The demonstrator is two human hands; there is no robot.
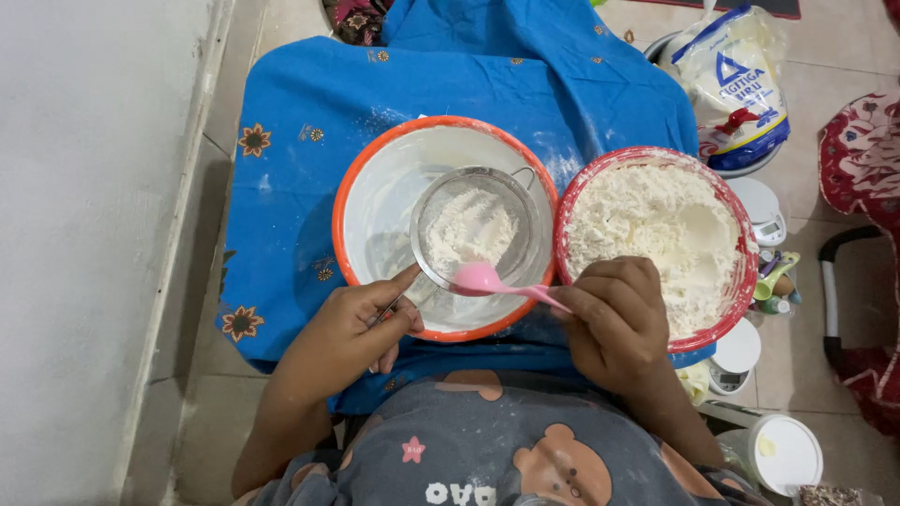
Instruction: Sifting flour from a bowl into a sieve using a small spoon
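Pink spoon point(480, 278) between right fingers point(600, 305)

A bright blue cloth point(309, 187) with small orange-and-brown flower prints covers the middle, dusted white in places. At its centre lies a round plastic bowl with an orange rim and white inside point(370, 201), and in it a silver metal mesh sieve point(478, 230) holding white flour. At three o'clock from it is a red-rimmed round bowl point(736, 290) full of white flour. A pale pink plastic spoon point(483, 278) lies between them. At six o'clock, a grey shirt point(487, 440) shows brown bears and a pink star.
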